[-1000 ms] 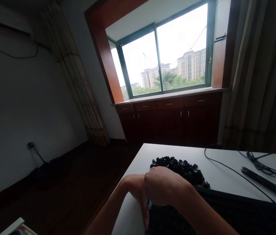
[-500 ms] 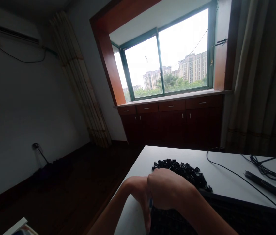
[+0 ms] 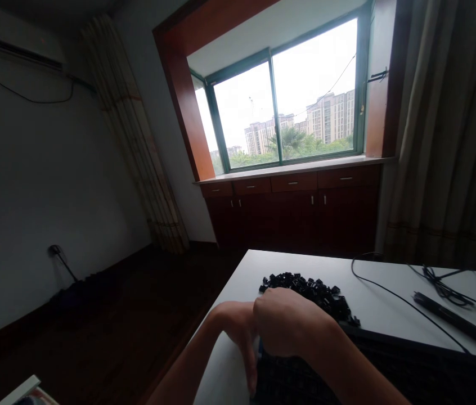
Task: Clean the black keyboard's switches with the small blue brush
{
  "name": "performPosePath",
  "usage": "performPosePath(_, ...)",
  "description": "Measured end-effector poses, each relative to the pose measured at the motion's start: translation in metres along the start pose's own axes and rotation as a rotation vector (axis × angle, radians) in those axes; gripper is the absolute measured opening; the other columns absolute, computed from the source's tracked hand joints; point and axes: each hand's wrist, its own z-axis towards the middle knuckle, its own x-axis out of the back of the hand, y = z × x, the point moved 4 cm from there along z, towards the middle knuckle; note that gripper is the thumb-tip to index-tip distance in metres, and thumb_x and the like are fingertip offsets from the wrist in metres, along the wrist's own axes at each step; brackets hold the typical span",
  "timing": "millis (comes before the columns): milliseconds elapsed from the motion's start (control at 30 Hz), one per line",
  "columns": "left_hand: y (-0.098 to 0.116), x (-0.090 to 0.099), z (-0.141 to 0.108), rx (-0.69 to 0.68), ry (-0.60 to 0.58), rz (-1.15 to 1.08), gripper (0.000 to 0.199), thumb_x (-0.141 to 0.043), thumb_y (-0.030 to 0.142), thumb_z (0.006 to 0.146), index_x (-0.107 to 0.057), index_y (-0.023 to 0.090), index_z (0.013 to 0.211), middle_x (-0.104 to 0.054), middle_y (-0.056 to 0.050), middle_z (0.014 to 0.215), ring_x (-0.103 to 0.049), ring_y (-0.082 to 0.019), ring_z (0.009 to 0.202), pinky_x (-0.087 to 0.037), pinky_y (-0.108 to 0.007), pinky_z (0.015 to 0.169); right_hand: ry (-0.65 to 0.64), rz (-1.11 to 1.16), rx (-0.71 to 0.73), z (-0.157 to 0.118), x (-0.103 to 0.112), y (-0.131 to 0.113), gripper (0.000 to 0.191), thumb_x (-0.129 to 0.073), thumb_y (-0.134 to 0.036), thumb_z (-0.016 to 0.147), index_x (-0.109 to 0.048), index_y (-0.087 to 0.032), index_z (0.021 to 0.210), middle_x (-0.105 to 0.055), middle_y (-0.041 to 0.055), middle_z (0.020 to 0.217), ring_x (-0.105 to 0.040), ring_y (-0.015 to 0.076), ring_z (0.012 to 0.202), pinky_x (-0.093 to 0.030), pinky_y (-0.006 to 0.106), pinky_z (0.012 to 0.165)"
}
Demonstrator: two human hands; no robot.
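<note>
A dark keyboard lies along the near side of the white table, its surface in deep shadow. My left hand is at the keyboard's left end, with the thumb pressed down along that edge. Its other fingers are hidden behind my right hand. That hand is a closed fist over the keyboard's left part, back of the hand toward me. A small bluish bit shows between the two hands; what it belongs to is hidden. Just beyond the fist is a heap of black keycaps.
On the white table, a black cable runs past a long black bar-shaped object at the right. The table's left edge drops to a dark floor. A pale box or drawer corner shows at the lower left. Cabinets stand under the window.
The view has shifted slightly, so the room and table sit a little further left. Both hands hold almost the same pose over the keyboard's left end.
</note>
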Motion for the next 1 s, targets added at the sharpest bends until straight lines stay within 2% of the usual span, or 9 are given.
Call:
performPosePath(133,0.008,0.006,-0.004,-0.013,0.032,-0.014,0.080,-0.094,0.041,0.029,-0.073,0.016,0.102,-0.072,-0.001,0.097,-0.061,-0.027,0.104,-0.048,-0.030,0.098,-0.015,0.049,-0.070,-0.011,0.005,0.008,0.027,-0.065,-0.018,0.075,-0.076,-0.011,0.098,-0.074,0.0113,0.094,-0.070,0.0215,0.078,-0.047,0.024,0.056)
performPosePath(233,0.012,0.007,-0.005,-0.006,0.055,-0.002,0.081,-0.093,0.044,0.027,-0.074,0.017,0.101,-0.072,-0.001,0.096,-0.060,-0.027,0.104,-0.045,-0.032,0.102,-0.058,0.023,-0.071,-0.006,-0.002,0.008,0.031,-0.064,-0.015,0.073,-0.075,-0.010,0.101,-0.074,0.0121,0.097,-0.070,0.0218,0.078,-0.046,0.025,0.055)
performPosePath(333,0.009,0.004,-0.003,0.040,-0.004,0.015,0.075,-0.092,0.046,0.032,-0.074,0.016,0.098,-0.072,0.000,0.090,-0.063,-0.026,0.097,-0.046,-0.034,0.100,-0.043,-0.008,-0.028,0.003,-0.009,0.006,0.028,-0.063,-0.017,0.075,-0.076,-0.010,0.099,-0.074,0.0131,0.095,-0.069,0.0244,0.081,-0.045,0.026,0.057)
performPosePath(433,0.001,-0.001,-0.002,0.124,-0.125,0.032,0.063,-0.092,0.042,0.039,-0.075,0.017,0.094,-0.072,0.002,0.083,-0.065,-0.022,0.087,-0.048,-0.033,0.096,-0.015,0.057,0.035,0.007,-0.011,0.003,0.022,-0.063,-0.021,0.077,-0.077,-0.011,0.091,-0.074,0.0106,0.086,-0.068,0.0218,0.074,-0.040,0.025,0.051)
performPosePath(500,-0.001,-0.003,-0.002,0.138,-0.167,0.031,0.060,-0.092,0.040,0.042,-0.075,0.018,0.095,-0.071,0.003,0.082,-0.065,-0.022,0.087,-0.048,-0.033,0.095,0.007,0.104,0.038,0.004,-0.007,0.004,0.021,-0.063,-0.021,0.077,-0.077,-0.012,0.089,-0.073,0.0088,0.083,-0.067,0.0196,0.071,-0.038,0.024,0.048)
performPosePath(700,0.006,0.004,-0.005,0.043,-0.021,-0.047,0.090,-0.094,0.038,0.025,-0.071,0.016,0.109,-0.071,-0.001,0.099,-0.061,-0.027,0.104,-0.049,-0.032,0.097,-0.015,0.098,-0.108,-0.007,-0.002,0.014,0.019,-0.065,-0.020,0.077,-0.076,-0.011,0.089,-0.073,0.0074,0.081,-0.066,0.0179,0.069,-0.041,0.022,0.049)
performPosePath(833,0.008,0.004,-0.005,0.048,-0.012,-0.050,0.090,-0.094,0.040,0.026,-0.071,0.017,0.110,-0.070,-0.001,0.101,-0.061,-0.027,0.105,-0.049,-0.030,0.098,-0.066,0.102,-0.140,-0.001,-0.009,0.015,0.025,-0.064,-0.016,0.076,-0.075,-0.011,0.098,-0.074,0.0081,0.092,-0.068,0.0187,0.074,-0.043,0.022,0.050)
performPosePath(1000,0.007,0.003,-0.006,0.071,-0.011,0.009,0.083,-0.093,0.045,0.032,-0.071,0.017,0.108,-0.071,0.000,0.098,-0.060,-0.029,0.107,-0.044,-0.035,0.105,-0.048,0.044,-0.060,0.010,-0.014,0.009,0.026,-0.062,-0.016,0.078,-0.076,-0.009,0.099,-0.074,0.0117,0.095,-0.069,0.0233,0.083,-0.044,0.026,0.058)
